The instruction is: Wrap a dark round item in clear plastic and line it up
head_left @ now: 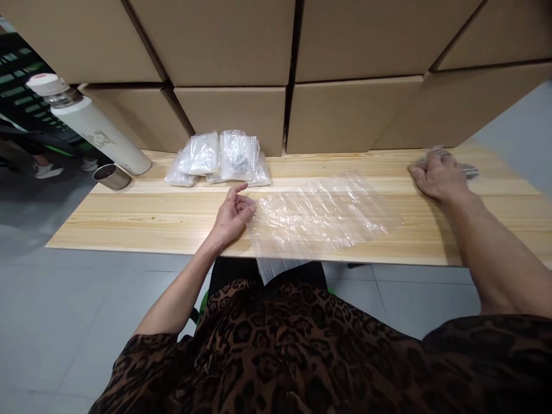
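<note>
My left hand [233,217] is at the left edge of a clear, ribbed plastic sheet [323,213], with the thumb and curled fingers closed on its edge and the index finger raised. The sheet lies crinkled across the table, and one corner hangs over the front edge. On the far right, my right hand [442,174] is closed over a small grey-striped bundle [470,171] on the tabletop. Most of that bundle is hidden under the palm, so its kind does not show.
Several clear plastic packets [237,155] lie at the back of the wooden table [142,221]. A white thermos bottle [97,129] and a metal cup [112,176] stand at the left. Stacked cardboard boxes [228,115] form a wall behind.
</note>
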A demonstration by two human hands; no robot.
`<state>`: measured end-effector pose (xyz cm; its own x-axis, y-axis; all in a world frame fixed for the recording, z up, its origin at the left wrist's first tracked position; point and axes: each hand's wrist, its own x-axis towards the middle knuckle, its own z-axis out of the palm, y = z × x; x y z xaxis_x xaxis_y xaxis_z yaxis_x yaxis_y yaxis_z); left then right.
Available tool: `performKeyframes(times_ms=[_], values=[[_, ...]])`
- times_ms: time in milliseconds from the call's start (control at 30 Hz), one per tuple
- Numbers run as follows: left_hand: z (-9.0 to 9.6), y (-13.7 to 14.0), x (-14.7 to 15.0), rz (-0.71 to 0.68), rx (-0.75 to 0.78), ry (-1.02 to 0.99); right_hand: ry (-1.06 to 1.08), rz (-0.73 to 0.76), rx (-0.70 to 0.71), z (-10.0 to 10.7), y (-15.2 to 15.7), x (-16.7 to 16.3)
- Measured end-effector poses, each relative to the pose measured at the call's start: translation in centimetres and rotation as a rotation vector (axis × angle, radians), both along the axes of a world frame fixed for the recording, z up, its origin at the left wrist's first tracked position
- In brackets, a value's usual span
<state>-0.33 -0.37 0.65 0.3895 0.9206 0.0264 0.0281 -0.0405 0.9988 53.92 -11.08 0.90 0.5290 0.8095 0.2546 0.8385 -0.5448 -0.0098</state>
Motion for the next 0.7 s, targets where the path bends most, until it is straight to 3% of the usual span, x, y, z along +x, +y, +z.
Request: performKeyframes(times_ms=[133,333,533,633,700], values=[[0.2,0.0,-0.1,0.006,0.005,-0.004,0.072,-0.149,-0.092,-0.2,-0.4,-1.2],[0.1,-0.1,-0.1,0.027,-0.037,-0.014,-0.036,-0.005,-0.258,0.4,-1.3,-1.7],[0.5,-0.7,0.2,-0.002,-0.132,-0.047,0.087,-0.071,-0.403,0.6,0.1,0.9],[0.7,-0.8,0.1,-0.035,-0.127,-0.032,0.168,-0.14,-0.367,1.9,0.5,0.5],[0.6,-0.8,0.0,-0.048,-0.117,-0.026,0.214,-0.108,-0.255,2.7,0.0,-1.4]])
